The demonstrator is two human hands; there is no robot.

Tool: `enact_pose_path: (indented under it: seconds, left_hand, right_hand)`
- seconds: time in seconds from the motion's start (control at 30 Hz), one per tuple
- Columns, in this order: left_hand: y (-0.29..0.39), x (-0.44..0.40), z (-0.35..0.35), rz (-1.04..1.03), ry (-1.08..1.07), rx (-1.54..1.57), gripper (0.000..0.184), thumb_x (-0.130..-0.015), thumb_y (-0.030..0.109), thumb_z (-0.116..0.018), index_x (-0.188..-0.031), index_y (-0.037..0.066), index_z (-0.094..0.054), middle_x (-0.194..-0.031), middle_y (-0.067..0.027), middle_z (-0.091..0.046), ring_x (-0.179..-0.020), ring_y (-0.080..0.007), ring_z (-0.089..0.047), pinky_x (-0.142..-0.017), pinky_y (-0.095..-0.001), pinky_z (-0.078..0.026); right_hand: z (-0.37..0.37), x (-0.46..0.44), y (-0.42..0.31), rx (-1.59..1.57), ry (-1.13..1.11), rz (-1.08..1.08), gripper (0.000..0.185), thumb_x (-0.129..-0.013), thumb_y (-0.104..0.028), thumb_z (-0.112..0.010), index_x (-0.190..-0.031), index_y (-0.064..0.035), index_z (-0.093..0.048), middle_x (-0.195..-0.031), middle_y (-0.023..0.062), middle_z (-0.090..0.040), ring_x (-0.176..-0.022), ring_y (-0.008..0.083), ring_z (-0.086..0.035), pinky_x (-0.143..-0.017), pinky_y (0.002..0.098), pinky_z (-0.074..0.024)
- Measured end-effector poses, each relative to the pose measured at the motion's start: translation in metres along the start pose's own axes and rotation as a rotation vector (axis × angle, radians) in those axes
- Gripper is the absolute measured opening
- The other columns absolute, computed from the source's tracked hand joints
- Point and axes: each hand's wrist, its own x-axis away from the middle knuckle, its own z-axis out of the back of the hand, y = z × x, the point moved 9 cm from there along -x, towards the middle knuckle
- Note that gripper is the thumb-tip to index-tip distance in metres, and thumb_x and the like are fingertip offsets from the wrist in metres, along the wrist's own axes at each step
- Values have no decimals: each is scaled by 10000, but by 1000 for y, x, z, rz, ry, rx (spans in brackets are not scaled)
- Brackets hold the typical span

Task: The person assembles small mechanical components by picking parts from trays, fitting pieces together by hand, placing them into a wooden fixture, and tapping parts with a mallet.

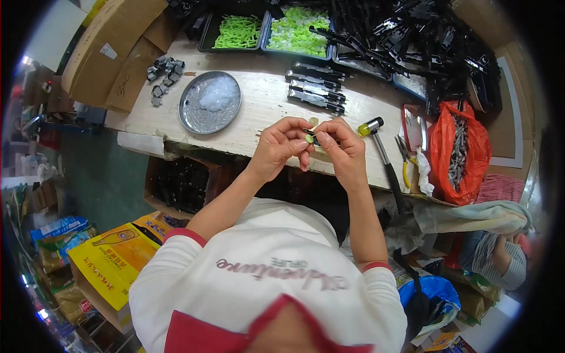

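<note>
Above the front edge of the workbench (259,106), my two hands meet in front of my chest. My left hand (278,147) is closed, pinching a small light-green plastic piece (309,139) between thumb and fingers. My right hand (346,152) is closed too, its thumb and fingertips pressed on a small dark part beside the green piece; my fingers hide most of that part. Just beyond my hands lies a row of several black strip-like assemblies (316,88). A hammer (379,141) with a yellow-green face lies to the right of my right hand.
A round metal dish (210,103) with translucent bits stands left, near grey blocks (166,76). Trays of green sticks (237,32) and green-white pieces (299,29) line the back. Black parts (406,35) pile up right, above yellow-handled pliers (407,165) and a red bag (436,150).
</note>
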Motion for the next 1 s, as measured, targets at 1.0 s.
enact_pose_path:
  seconds: [1.0]
  left_hand:
    - [27,1,35,-80,283,-612,254,-798,33,-613,-1050,11,-587,-767,6,-528,-519,-27,-463,-423,-155,-353]
  right_hand:
    - [-5,-5,1,768,31,350,99,-743,-33,-611,-809,-66,-545,-783,43,-521,-787,206,-477,-702,319,-312]
